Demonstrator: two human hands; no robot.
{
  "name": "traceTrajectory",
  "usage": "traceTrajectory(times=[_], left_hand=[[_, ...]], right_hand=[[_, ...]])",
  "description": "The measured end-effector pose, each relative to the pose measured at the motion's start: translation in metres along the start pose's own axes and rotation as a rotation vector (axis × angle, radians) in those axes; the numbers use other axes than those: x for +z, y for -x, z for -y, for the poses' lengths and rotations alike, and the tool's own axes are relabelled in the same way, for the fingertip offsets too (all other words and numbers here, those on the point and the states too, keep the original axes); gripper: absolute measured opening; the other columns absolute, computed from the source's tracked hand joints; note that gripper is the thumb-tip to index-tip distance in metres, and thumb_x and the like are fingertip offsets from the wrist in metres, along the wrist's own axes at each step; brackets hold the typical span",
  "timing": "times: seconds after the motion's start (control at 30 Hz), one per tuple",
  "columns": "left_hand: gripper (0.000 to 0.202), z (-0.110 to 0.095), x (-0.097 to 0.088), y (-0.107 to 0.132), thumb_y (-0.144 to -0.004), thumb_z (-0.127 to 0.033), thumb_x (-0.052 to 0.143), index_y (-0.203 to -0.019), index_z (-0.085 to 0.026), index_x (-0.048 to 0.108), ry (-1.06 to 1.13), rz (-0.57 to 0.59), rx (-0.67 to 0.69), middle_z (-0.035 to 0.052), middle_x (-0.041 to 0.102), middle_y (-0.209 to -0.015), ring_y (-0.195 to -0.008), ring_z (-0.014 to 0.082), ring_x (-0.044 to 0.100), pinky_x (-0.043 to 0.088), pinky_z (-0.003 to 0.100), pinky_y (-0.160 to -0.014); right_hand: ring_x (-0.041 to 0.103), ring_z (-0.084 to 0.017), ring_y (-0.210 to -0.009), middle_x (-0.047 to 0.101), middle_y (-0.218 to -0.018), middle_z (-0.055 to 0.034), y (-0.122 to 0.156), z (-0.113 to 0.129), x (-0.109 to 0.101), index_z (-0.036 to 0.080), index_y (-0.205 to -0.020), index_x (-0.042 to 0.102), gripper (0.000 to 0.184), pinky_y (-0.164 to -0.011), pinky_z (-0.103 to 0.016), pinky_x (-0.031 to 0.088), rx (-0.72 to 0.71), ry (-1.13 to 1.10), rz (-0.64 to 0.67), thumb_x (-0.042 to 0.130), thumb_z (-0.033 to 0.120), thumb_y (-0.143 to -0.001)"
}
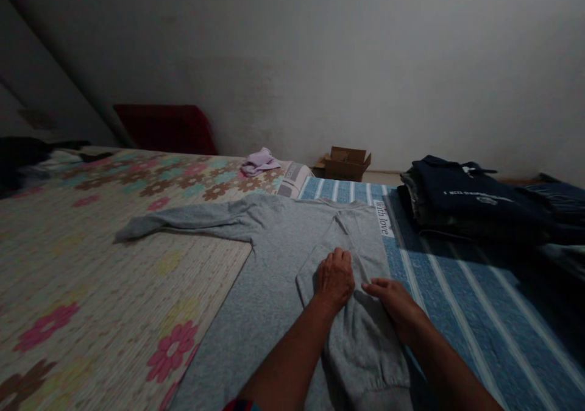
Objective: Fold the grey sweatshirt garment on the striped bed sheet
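Observation:
A grey sweatshirt [274, 246] lies spread on the bed, its left sleeve [183, 219] stretched out over the flowered mat. The right sleeve [361, 338] is folded in across the body. My left hand [335, 277] presses flat on that folded sleeve, fingers together and extended. My right hand [393, 301] rests beside it on the sleeve's edge, fingers pointing left and lying flat.
A stack of folded dark clothes [461, 200] sits on the blue striped sheet [479, 301] at the right. A flowered mat [105, 264] covers the left side. A lilac garment [259, 161], a cardboard box [346, 163] and a red cushion [167, 128] lie by the wall.

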State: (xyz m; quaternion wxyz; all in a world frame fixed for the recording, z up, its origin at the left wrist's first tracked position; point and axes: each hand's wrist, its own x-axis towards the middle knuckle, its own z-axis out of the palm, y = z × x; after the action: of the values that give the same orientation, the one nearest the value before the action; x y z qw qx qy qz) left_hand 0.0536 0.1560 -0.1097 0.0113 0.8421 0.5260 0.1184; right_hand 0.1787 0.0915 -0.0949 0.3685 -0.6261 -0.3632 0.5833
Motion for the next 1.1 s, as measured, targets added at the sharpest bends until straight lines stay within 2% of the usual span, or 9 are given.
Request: traceTrajectory(times=[0.13,0.4,0.53,0.67,0.83,0.97,1.1], left_hand=[[0.014,0.000,0.001,-0.001,-0.090,-0.018,0.039,-0.097,-0.020,0.051,0.012,0.001,-0.009,0.0049,0.055,-0.100,-0.090,0.0197,0.053,0.043,0.031,-0.076],[0.017,0.002,0.002,-0.004,-0.092,-0.019,0.036,-0.098,-0.021,0.052,0.077,0.007,-0.063,0.0044,0.055,-0.099,-0.089,0.0175,0.054,0.042,0.029,-0.077],[0.018,0.003,0.004,-0.005,-0.093,-0.021,0.034,-0.096,-0.020,0.052,0.083,-0.014,-0.060,0.0043,0.055,-0.097,-0.087,0.0170,0.054,0.042,0.029,-0.077],[0.022,0.001,0.001,-0.005,-0.095,-0.024,0.031,-0.096,-0.020,0.052,0.062,0.012,-0.059,0.0044,0.055,-0.099,-0.088,0.0178,0.055,0.043,0.030,-0.077],[0.023,-0.001,-0.004,-0.005,-0.095,-0.029,0.032,-0.098,-0.020,0.053,0.071,0.025,-0.069,0.0042,0.056,-0.101,-0.090,0.0176,0.055,0.043,0.029,-0.080],[0.024,-0.004,-0.003,-0.003,-0.094,-0.036,0.038,-0.098,-0.020,0.054,0.081,-0.002,-0.088,0.0049,0.055,-0.101,-0.092,0.0187,0.054,0.043,0.031,-0.080],[0.026,-0.009,-0.003,0.000,-0.091,-0.041,0.043,-0.099,-0.020,0.054,0.067,-0.006,-0.095,0.0056,0.055,-0.102,-0.095,0.0204,0.052,0.042,0.033,-0.081]], right_hand=[[0.058,-0.016,-0.053,0.060,-0.056,-0.0005,-0.005,0.002,0.003,0.019,-0.066,0.053,0.025,-0.051,-0.026,0.041,0.072,-0.152,0.053,0.067,0.038,-0.059],[0.053,-0.013,-0.047,0.057,-0.052,0.0035,-0.015,0.003,0.007,0.020,-0.066,0.052,0.016,-0.049,-0.024,0.040,0.031,-0.209,0.029,0.062,0.028,-0.057],[0.051,-0.012,-0.045,0.053,-0.050,0.0050,-0.012,0.003,0.006,0.021,-0.063,0.046,0.021,-0.046,-0.023,0.039,0.039,-0.252,0.002,0.064,0.027,-0.055],[0.060,-0.016,-0.054,0.062,-0.059,0.0006,-0.009,0.007,0.010,0.019,-0.074,0.053,0.026,-0.054,-0.027,0.046,0.060,-0.309,0.042,0.065,0.026,-0.053],[0.058,-0.016,-0.050,0.062,-0.056,0.0021,-0.009,0.010,0.013,0.018,-0.078,0.054,0.029,-0.053,-0.027,0.046,0.061,-0.331,0.047,0.064,0.019,-0.050],[0.060,-0.018,-0.053,0.063,-0.056,0.0014,-0.009,0.007,0.010,0.019,-0.077,0.055,0.027,-0.057,-0.028,0.047,0.043,-0.341,0.129,0.065,0.020,-0.052],[0.062,-0.018,-0.056,0.063,-0.060,0.0007,0.001,-0.001,0.006,0.019,-0.077,0.056,0.024,-0.056,-0.027,0.046,-0.008,-0.263,0.083,0.067,0.027,-0.057]])
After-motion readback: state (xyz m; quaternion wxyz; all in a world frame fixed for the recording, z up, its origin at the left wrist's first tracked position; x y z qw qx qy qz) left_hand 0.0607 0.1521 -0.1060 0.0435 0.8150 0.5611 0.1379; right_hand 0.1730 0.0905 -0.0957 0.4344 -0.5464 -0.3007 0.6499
